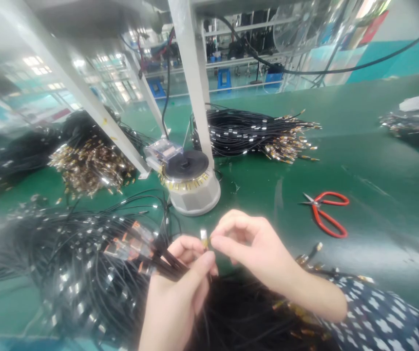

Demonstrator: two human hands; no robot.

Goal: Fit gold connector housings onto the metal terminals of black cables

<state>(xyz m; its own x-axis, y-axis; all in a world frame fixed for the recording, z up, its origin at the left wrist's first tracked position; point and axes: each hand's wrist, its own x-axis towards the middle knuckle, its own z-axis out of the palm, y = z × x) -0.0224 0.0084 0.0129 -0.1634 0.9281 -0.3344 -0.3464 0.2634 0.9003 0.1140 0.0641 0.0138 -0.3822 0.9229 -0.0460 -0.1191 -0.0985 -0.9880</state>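
My left hand [178, 292] is closed around a bunch of black cables [171, 263], whose ends with clear and orange caps [131, 246] stick out to the left. Between its thumb and index finger stands a small metal connector [204, 237] with a yellowish part below the silver tip. Right beside that connector, my right hand [246, 239] has thumb and index finger pinched together at its yellowish side. What lies between those fingertips is too small to make out. Just beyond both hands is a round dispenser [195, 192] with a black disc and yellow strips around its rim.
Red-handled pliers [328, 212] lie on the green table [377, 161] to the right. A cable bundle [253, 134] lies behind the white post [191, 63]. More cables are heaped at the left [88, 161] and front left [74, 263]; dark cables lie below my hands.
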